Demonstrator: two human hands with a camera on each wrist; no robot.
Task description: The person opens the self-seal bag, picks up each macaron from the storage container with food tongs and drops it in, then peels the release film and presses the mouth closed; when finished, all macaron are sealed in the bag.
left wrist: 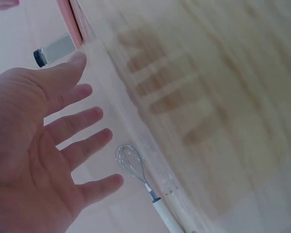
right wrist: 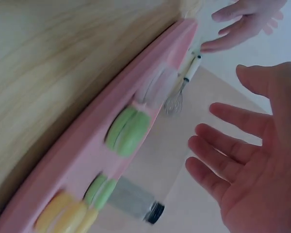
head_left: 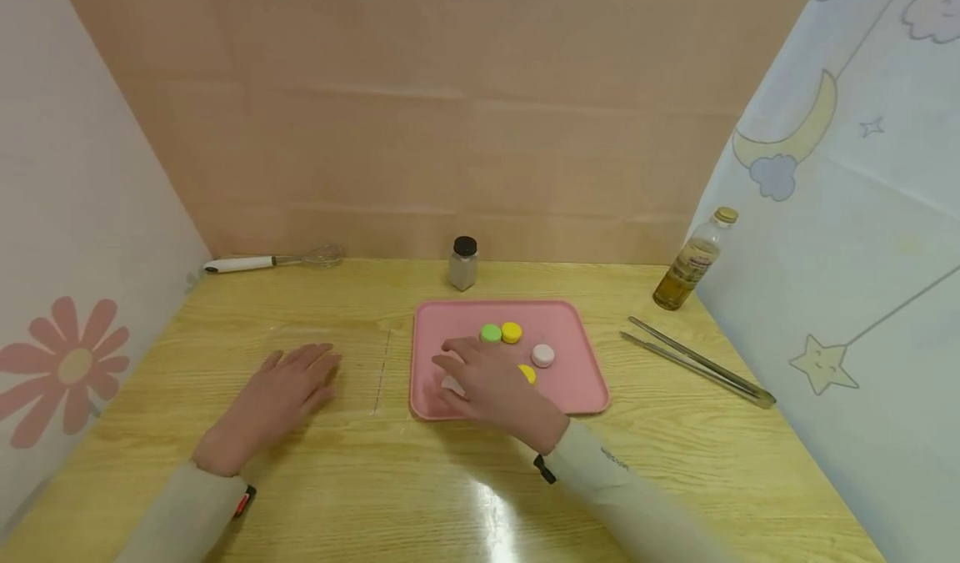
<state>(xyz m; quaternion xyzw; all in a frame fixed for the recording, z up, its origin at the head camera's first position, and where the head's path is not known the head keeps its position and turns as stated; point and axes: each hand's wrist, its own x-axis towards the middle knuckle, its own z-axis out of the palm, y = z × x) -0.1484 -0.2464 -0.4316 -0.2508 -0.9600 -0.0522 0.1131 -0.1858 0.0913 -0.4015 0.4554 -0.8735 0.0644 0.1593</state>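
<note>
My right hand [head_left: 491,384] is over the pink tray [head_left: 592,392], its fingers loosely spread and apart from the macarons in the right wrist view. On the tray sit a green macaron [head_left: 491,333], a yellow macaron [head_left: 512,333] and a pale pink macaron [head_left: 543,355]. Another yellow macaron [head_left: 528,373] and a whitish macaron [head_left: 452,385] are partly covered by that hand; a second green macaron [right wrist: 128,131] shows in the right wrist view. My left hand [head_left: 281,392] hovers with spread fingers above a clear flat sheet [head_left: 360,379], holding nothing; its reflection appears there in the left wrist view.
A whisk [head_left: 270,261] lies along the back left. Behind the tray stands a small black-capped jar [head_left: 463,264]. Metal tongs [head_left: 697,363] lie right of the tray, below an oil bottle [head_left: 688,267]. Walls enclose the back and both sides.
</note>
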